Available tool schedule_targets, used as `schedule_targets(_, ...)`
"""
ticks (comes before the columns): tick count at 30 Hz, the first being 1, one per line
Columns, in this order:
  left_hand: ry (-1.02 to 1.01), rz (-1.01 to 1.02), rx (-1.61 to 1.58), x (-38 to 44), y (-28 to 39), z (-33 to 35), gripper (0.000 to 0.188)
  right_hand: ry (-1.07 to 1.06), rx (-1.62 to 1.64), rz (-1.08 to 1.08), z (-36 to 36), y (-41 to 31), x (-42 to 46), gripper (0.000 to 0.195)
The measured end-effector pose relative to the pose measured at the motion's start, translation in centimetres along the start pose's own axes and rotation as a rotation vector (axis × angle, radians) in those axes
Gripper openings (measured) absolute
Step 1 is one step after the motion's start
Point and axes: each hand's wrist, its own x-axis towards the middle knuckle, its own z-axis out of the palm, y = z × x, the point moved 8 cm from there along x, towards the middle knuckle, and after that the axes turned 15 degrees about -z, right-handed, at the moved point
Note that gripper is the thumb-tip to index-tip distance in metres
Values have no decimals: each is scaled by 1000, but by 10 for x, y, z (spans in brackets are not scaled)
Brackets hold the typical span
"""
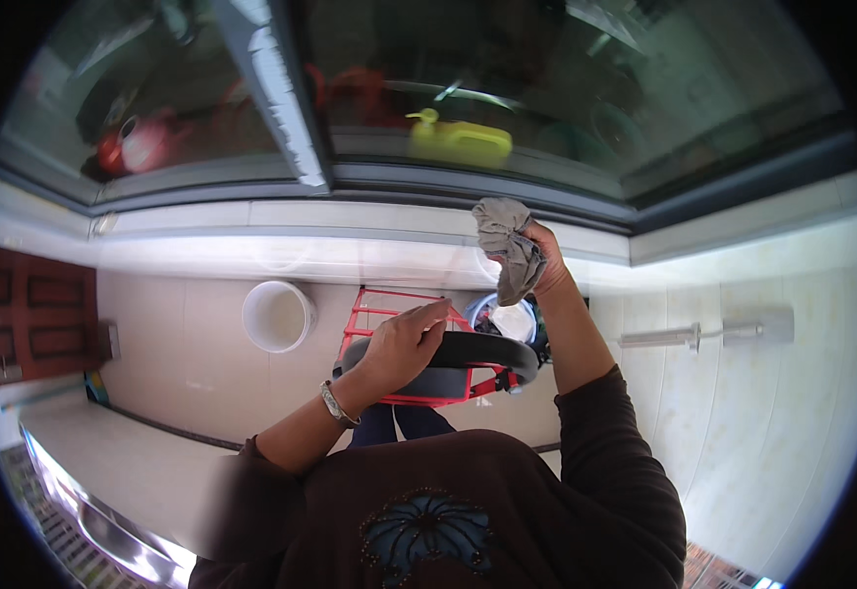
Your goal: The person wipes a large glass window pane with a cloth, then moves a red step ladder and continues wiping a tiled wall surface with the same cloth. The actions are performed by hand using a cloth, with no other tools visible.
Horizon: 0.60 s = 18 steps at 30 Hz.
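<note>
My right hand (pixel 546 261) grips a crumpled grey cloth (pixel 511 243), held up beside the tiled sill below the glass window (pixel 561 73). My left hand (pixel 404 346) is palm down, fingers stretched out and thumb apart, above the black padded rail (pixel 487 349) of a red metal step ladder (pixel 369 311). Whether the left hand touches the rail cannot be told. The ladder stands directly in front of my body, its far frame near the wall under the window.
A white bucket (pixel 278 316) stands on the floor to the left; a blue-rimmed bin (pixel 520 324) sits behind the ladder. Beyond the glass are a yellow jug (pixel 461 141) and a red kettle (pixel 141 143). A brown panelled door (pixel 38 309) is far left, a tiled wall (pixel 723 397) right.
</note>
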Motion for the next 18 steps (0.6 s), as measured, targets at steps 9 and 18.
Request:
schedule_targets(9, -27, 81, 288, 17, 41, 27, 34, 257, 75, -138, 15, -28, -101, 53)
schedule_targets(18, -3, 164, 537, 20, 40, 41, 25, -13, -1307, -329, 52, -24, -142, 29)
